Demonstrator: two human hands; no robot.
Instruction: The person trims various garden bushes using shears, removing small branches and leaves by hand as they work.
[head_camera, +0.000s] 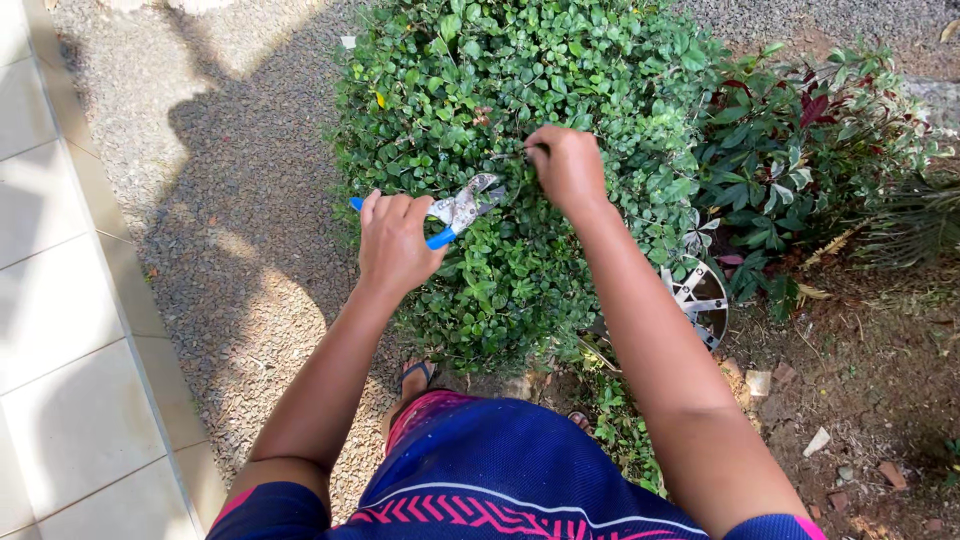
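A dense, round green shrub is seen beside gravel, a thin twig on its top being pinched in the right hand, while blue-handled pruning shears, blades toward the twig, are held closed-fisted in the left hand.

Left hand covers most of the shears' blue handles; blade tips lost in bush. Twig under right hand too thin to resolve.
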